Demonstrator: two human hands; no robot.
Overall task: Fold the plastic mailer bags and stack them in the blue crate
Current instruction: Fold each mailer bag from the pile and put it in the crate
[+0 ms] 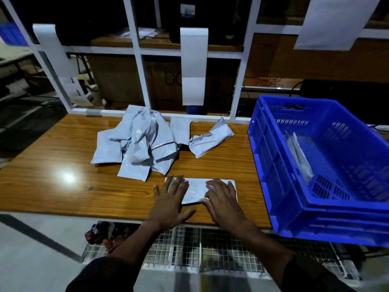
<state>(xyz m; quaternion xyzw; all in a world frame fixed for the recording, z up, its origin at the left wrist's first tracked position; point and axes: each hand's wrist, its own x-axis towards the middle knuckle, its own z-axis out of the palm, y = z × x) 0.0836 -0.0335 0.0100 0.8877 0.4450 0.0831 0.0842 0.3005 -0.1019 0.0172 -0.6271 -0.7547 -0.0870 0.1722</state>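
While both hands press flat, grip wide, the mailer bag lies beneath them.

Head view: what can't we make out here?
- Mailer under the hands: both ends covered by the left hand and right hand, head view.
- Blue crate: right side cut off by the frame edge; how many bags lean inside is unclear.
- Crumpled pile: overlaps hide the count.

Bare wooden tabletop lies open left of the fingers; ahead, a crumpled grey plastic mailer heap blocks; rightward, the blue slotted plastic crate's wall.
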